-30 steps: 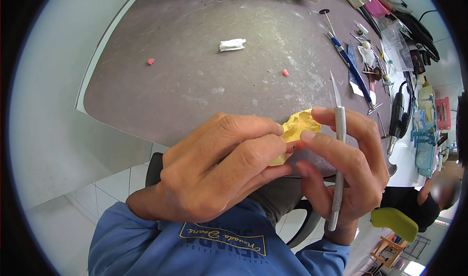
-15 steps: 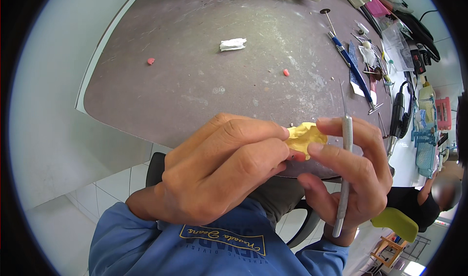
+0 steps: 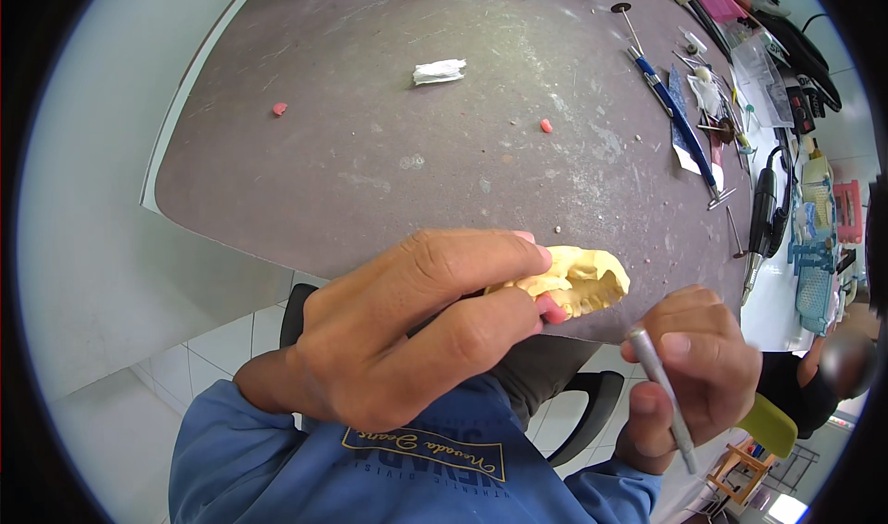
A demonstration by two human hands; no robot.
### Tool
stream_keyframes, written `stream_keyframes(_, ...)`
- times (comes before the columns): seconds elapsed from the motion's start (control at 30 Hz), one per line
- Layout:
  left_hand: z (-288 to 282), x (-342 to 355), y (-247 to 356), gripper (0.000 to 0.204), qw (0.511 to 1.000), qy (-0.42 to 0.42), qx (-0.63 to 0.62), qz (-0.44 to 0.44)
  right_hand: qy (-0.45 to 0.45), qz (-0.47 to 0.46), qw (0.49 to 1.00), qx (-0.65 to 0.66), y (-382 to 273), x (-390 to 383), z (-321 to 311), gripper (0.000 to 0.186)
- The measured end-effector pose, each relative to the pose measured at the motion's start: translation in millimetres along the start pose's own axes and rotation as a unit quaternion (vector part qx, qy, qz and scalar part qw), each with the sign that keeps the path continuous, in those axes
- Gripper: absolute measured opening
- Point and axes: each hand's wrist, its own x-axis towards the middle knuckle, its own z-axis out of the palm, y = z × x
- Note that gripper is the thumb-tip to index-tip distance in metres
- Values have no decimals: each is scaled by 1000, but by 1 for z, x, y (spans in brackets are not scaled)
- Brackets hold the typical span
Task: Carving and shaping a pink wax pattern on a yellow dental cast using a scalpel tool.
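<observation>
My left hand (image 3: 407, 339) is closed around a yellow plaster dental cast (image 3: 601, 288), whose right part sticks out past the fingertips over the front edge of the bench. A bit of pink wax (image 3: 552, 309) shows on the cast beside my fingertips. In my right hand (image 3: 712, 362), just right of the cast and apart from it, a slim metal carving tool (image 3: 661, 376) is gripped between thumb and fingers. It slants down to the right, and its thin point cannot be made out.
On the brown bench (image 3: 324, 172) lie a white rolled piece (image 3: 439, 72) and pink scraps (image 3: 547, 126). A blue-handled tool (image 3: 680, 117), small burs and a black handpiece (image 3: 761, 209) are on the right. Another person (image 3: 795, 385) sits at far right.
My right hand has come off the cast and moved right and down, turning the carving tool. More of the cast is exposed in my left hand, which stays in nearly the same place.
</observation>
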Motion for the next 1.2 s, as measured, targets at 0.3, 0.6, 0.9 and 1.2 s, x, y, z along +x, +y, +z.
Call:
stream_keyframes(0.3,-1,0,-1,38,1000,-8,25,-3,12,29,998,63,8,9,2,23)
stream_keyframes(0.6,2,-1,-2,37,1000,9,21,4,-25,49,998,42,8,14,3,24)
stream_keyframes(0.9,4,-1,-3,38,1000,17,19,9,-10,52,997,48,9,12,5,24)
stream_keyframes(1.2,4,-1,-7,38,999,13,34,35,-39,38,998,41,9,14,3,25)
